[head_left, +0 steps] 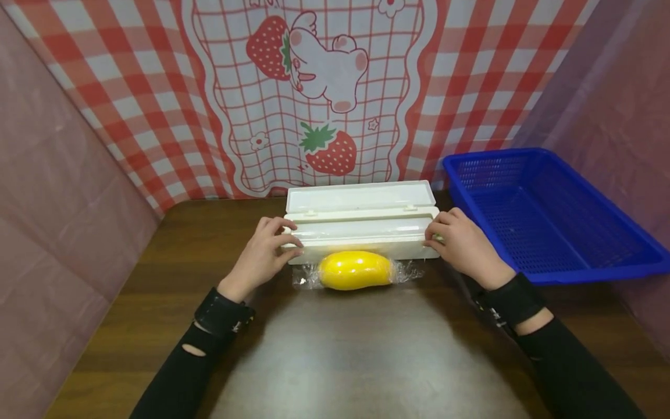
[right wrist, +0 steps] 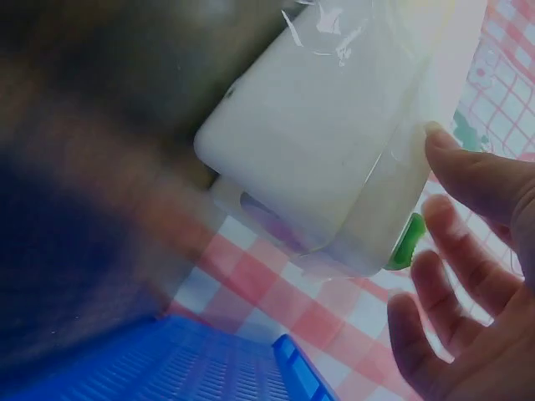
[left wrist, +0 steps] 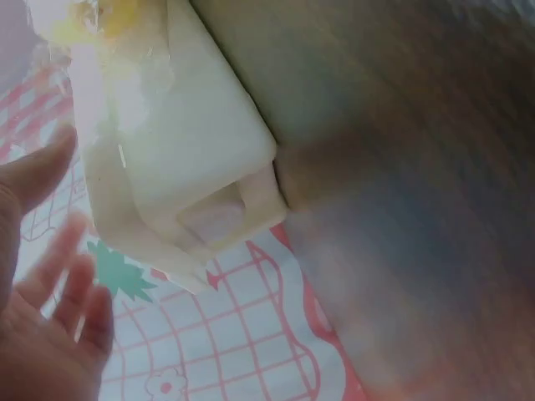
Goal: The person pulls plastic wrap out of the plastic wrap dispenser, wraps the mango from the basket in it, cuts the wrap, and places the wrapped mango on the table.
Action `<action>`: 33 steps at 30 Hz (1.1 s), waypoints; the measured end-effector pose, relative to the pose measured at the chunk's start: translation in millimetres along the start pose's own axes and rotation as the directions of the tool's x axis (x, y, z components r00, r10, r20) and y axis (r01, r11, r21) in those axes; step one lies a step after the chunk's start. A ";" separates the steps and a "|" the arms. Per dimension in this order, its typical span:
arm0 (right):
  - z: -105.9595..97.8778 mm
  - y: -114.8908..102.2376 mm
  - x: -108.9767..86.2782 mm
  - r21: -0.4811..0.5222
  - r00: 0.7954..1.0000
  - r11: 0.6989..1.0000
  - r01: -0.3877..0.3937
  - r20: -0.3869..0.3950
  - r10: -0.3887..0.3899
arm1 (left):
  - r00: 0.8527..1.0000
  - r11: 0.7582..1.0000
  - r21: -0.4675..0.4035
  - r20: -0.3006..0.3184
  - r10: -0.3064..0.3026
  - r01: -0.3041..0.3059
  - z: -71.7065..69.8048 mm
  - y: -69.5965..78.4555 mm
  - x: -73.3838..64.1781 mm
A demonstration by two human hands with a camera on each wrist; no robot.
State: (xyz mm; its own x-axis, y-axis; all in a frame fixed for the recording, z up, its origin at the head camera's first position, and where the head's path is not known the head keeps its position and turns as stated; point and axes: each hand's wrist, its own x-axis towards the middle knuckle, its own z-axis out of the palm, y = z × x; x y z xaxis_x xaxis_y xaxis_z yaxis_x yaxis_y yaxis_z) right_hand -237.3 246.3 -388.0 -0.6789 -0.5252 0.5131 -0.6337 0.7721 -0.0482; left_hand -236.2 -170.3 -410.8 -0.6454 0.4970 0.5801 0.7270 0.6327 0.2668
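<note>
A white cling film dispenser (head_left: 361, 251) lies on the table with its lid (head_left: 361, 196) raised and a roll of clear film (head_left: 361, 228) inside. Right in front of it rests a smooth yellow oblong, mango-like fruit (head_left: 356, 270) wrapped in film, with twisted ends. My left hand (head_left: 264, 250) is at the dispenser's left end; in the left wrist view its thumb and fingers are spread, with a gap between them. At the right end is my right hand (head_left: 463, 241), its thumb by the box edge and fingertips beside a small green slider (right wrist: 407, 244). Exact contact is unclear.
A blue perforated basket (head_left: 591, 272) stands to the right, close to my right hand. Behind the dispenser hangs a red-and-white checked cloth (head_left: 157, 87) with strawberry prints. The brown wooden table (head_left: 356, 361) carries everything, with pink cloth (head_left: 68, 174) at the sides.
</note>
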 end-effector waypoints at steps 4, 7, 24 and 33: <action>-3.0 -1.0 -7.5 0.071 0.998 0.996 0.058 0.008 -0.059 | 0.999 0.984 -0.176 0.047 0.005 0.003 -3.2 1.1 -5.4; -5.3 -2.6 -14.7 0.094 0.993 0.991 0.100 0.052 -0.105 | 0.993 0.952 -0.307 0.118 0.014 0.023 -6.2 0.9 -13.4; -3.8 -35.4 -26.3 0.178 0.872 0.971 0.159 0.436 -0.222 | 0.835 0.942 -0.296 0.549 0.032 0.159 -22.3 14.0 -24.8; -22.3 -52.6 -17.9 0.054 0.870 0.994 0.099 0.481 -0.113 | 0.889 0.988 -0.116 0.457 -0.036 0.100 -15.5 68.1 2.4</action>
State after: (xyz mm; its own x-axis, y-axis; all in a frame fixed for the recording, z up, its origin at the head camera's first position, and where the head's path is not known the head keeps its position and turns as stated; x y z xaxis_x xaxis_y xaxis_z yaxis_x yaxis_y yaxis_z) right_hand -183.5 223.1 -375.5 -0.6968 -0.7162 0.0396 -0.7172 0.6955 -0.0433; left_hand -184.6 -135.2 -379.2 -0.7072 0.6899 0.1543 0.6809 0.6059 0.4113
